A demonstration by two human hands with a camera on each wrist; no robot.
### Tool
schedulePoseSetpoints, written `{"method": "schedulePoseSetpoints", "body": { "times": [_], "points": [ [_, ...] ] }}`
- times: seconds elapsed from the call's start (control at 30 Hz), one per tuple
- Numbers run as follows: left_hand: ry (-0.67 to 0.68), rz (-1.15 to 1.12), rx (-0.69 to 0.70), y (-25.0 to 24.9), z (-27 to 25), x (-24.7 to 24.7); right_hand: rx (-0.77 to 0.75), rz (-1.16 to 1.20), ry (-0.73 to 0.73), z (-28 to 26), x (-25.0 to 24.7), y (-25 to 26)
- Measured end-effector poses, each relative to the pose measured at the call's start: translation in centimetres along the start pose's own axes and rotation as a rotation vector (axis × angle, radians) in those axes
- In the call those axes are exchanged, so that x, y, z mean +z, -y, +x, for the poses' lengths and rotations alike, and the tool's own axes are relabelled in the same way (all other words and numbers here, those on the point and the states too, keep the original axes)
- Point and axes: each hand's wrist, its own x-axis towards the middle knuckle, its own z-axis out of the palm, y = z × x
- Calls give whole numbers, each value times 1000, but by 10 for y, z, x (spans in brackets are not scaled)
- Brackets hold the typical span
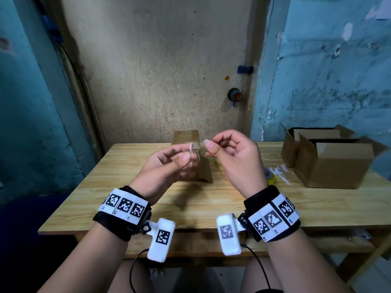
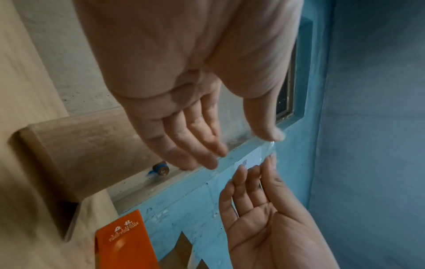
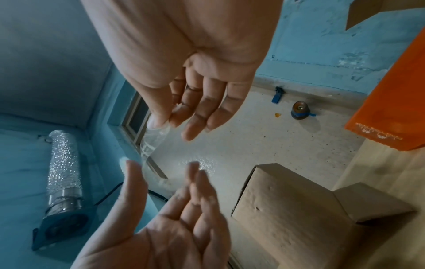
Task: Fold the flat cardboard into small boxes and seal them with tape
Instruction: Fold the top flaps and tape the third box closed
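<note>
**Clear tape strip held between both hands above the table**

Head view. Both hands are raised over the middle of the table (image 1: pixel 127 166), palms turned toward the person. The left hand (image 1: pixel 167 163) pinches one end of a clear tape strip (image 1: pixel 195 152) between thumb and forefinger; the right hand (image 1: pixel 230 157) pinches the other end the same way, its remaining fingers curled. The strip is nearly invisible here. Behind the hands, toward the far edge at the middle, stands a partly folded small box (image 1: pixel 191 157), mostly hidden by the hands. At the far right corner sit two larger open cartons (image 1: pixel 330 163), touching each other. Between the right wrist and the cartons lie a yellow item (image 1: pixel 270 178), mostly hidden, and white scraps (image 1: pixel 281 172).

Left wrist view. The left hand (image 2: pixel 195 102) has its thumb tip on the end of the tape strip (image 2: pixel 255 158); its fingers are extended and close together. The right hand (image 2: pixel 264 214) meets the strip's other end with its fingertips. The small box (image 2: pixel 82 156) lies to the left, an orange carton (image 2: pixel 122 243) below it.

Right wrist view. The right hand (image 3: pixel 195 87) pinches the tape strip (image 3: pixel 154 143) at thumb and forefinger. The left hand (image 3: pixel 161 227) holds the lower end at the thumb tip, fingers loosely spread. The small box (image 3: pixel 299 214) is at lower right, apart from both hands.
</note>
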Motion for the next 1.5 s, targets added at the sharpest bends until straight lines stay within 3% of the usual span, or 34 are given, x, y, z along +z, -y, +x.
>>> {"method": "schedulePoseSetpoints", "body": {
  "times": [0.4,0.6,0.73,0.87,1.03,1.2,1.5],
  "points": [
    [-280,-130,173,-4,-7,-18,19,-152,-37,10,4,-6],
    [-419,-49,203,-10,5,-21,11,-186,-81,17,17,-20],
    [-482,34,196,-12,14,-26,90,-117,-72,19,19,-23],
    [-511,118,179,-9,13,-30,78,-94,-93,19,21,-29],
    [-590,68,215,-2,14,-28,86,-56,-127,23,26,-33],
    [-548,85,250,1,19,-30,131,-69,-104,27,25,-38],
    [-604,157,243,3,22,-32,152,-118,-107,27,25,-44]
  ]
}}
